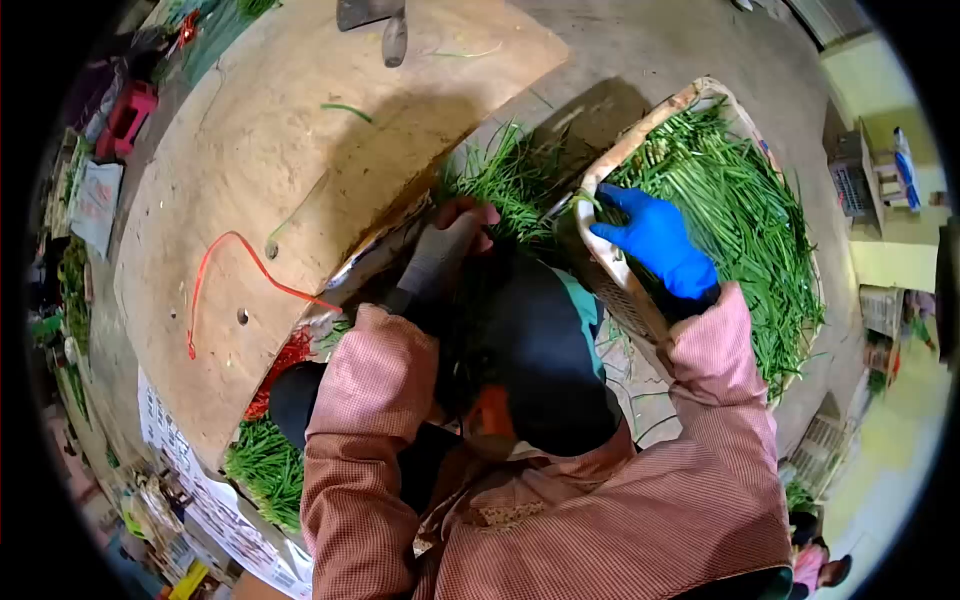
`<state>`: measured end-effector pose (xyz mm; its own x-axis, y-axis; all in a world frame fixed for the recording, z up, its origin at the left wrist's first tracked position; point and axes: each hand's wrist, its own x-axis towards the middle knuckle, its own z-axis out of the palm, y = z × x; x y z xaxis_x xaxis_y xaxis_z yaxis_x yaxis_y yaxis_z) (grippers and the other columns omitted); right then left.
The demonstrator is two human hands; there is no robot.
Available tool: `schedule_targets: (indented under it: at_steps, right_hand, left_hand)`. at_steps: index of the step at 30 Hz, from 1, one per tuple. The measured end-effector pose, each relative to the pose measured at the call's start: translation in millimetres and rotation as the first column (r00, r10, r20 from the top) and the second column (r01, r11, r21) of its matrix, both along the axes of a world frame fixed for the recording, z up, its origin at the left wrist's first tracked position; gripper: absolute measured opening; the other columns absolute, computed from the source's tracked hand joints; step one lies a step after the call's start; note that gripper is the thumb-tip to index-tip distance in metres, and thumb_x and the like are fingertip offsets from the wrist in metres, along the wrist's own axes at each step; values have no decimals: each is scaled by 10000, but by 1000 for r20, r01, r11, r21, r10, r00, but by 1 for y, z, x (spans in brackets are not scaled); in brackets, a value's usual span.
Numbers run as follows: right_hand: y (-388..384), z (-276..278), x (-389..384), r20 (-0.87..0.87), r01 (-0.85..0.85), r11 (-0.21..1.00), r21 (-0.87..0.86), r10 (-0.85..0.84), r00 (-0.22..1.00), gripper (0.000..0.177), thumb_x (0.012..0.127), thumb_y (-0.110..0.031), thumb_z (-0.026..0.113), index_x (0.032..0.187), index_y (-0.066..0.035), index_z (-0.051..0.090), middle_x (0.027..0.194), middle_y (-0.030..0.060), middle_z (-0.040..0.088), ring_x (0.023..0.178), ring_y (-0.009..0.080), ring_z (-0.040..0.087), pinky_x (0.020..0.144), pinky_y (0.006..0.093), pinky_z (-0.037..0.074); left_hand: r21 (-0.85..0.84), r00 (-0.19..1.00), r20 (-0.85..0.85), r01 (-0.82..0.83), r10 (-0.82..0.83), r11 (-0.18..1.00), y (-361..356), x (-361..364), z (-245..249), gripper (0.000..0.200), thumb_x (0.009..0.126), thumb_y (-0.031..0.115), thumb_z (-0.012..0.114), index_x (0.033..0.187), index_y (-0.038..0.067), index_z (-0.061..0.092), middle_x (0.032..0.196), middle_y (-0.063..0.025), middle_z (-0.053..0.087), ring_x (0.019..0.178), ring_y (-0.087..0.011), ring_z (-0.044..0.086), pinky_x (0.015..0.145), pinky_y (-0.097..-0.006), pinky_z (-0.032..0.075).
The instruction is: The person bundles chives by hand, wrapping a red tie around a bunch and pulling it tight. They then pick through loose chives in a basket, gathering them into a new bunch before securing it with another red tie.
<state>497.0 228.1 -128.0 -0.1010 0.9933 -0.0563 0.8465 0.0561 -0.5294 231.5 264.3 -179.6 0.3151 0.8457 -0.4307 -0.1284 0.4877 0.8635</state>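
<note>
The fingers of my right hand (655, 240), in a blue glove, are spread, with thumb and forefinger apart at the left rim of the basket (645, 128). My left hand (450, 238), to the left of the basket, has fingers bent beside the loose green stalks (505, 190); whether they pinch any, I cannot tell. The heaped green stalks (740, 190) fill the basket. I judge all these stalks light, soft and bendable, perhaps slippery if wet, and easy to crush; better to take a small bunch by the thicker ends, with gentle pressure.

The basket's raised rim stands between my left hand and the heaped green stalks. A dark shape (550, 370), left of the basket's near end, blocks my sight there. Farther left of the basket is the wooden tabletop (250, 150), carrying a red strap (232, 235) and, beyond the basket's far end, a bladed tool (395, 42).
</note>
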Motion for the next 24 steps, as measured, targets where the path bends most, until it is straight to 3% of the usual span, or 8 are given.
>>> schedule_targets:
  at_steps: [4, 8, 10, 11, 13, 16, 21, 24]
  right_hand:
    - [19, -25, 0, 153, 1, 1000, -4, 0, 988, 296, 767, -378, 615, 840, -93, 645, 717, 151, 604, 644, 341, 585, 573, 401, 462]
    - [14, -13, 6, -129, -43, 990, 132, 60, 990, 176, 796, -245, 627, 777, -71, 642, 638, 108, 594, 495, 266, 527, 485, 327, 428]
    - [11, 18, 1, -400, 193, 939, -286, -300, 866, 162, 815, -200, 619, 756, -52, 648, 619, 27, 611, 447, 114, 481, 431, 246, 380]
    - [11, 26, 0, -393, 214, 940, -266, -308, 866, 161, 830, -190, 607, 783, -47, 665, 646, -14, 628, 471, 19, 454, 403, 195, 345]
    - [8, 41, 2, -419, 283, 915, -288, -386, 822, 143, 826, -179, 608, 821, -54, 679, 654, 2, 637, 458, 27, 459, 389, 192, 347]
    - [4, 62, 7, -421, 263, 935, -237, -343, 840, 150, 827, -184, 606, 847, -57, 684, 658, 3, 639, 456, 26, 462, 381, 180, 342]
    - [5, 78, 4, -463, 258, 945, -200, -323, 826, 161, 832, -192, 600, 849, -56, 684, 653, 0, 635, 443, 28, 456, 376, 184, 338]
    - [2, 79, 0, -447, 261, 940, -221, -336, 829, 159, 831, -202, 601, 832, -68, 685, 630, -11, 620, 427, 23, 429, 371, 184, 323]
  left_hand:
    - [-132, 987, -158, -35, 13, 991, -1, 4, 3, 299, 827, 241, 555, 1026, 19, 563, 921, -40, 592, 745, -106, 536, 682, -257, 443]
    - [-74, 979, -177, 90, -102, 993, 2, 7, -32, 357, 804, 249, 601, 1068, 12, 556, 949, -61, 595, 857, -122, 540, 736, -278, 447]
    - [432, 953, -296, 194, -65, 881, 0, 25, -49, 433, 763, 233, 664, 1105, -3, 540, 982, -80, 590, 894, -135, 551, 788, -290, 441]
    - [489, 932, -361, 223, -37, 843, -1, 35, -50, 471, 748, 196, 685, 1139, -9, 521, 1000, -78, 579, 905, -133, 548, 826, -284, 429]
    - [350, 962, -227, 225, -151, 909, 10, 50, -39, 586, 746, 237, 663, 1227, -18, 448, 1177, -191, 528, 1089, -228, 509, 918, -298, 385]
    - [505, 964, -232, 231, -127, 832, 14, 58, 0, 511, 756, 113, 670, 1208, -6, 464, 1019, -82, 570, 812, -84, 534, 671, -217, 464]
    - [523, 933, -272, 348, -234, 778, 21, 79, 27, 538, 757, 119, 667, 1230, -11, 445, 1012, -56, 558, 764, -60, 513, 637, -210, 457]
    - [359, 950, -25, 298, -310, 885, 18, 88, 45, 477, 761, 114, 655, 1192, 0, 486, 983, -43, 563, 753, -60, 510, 636, -221, 460]
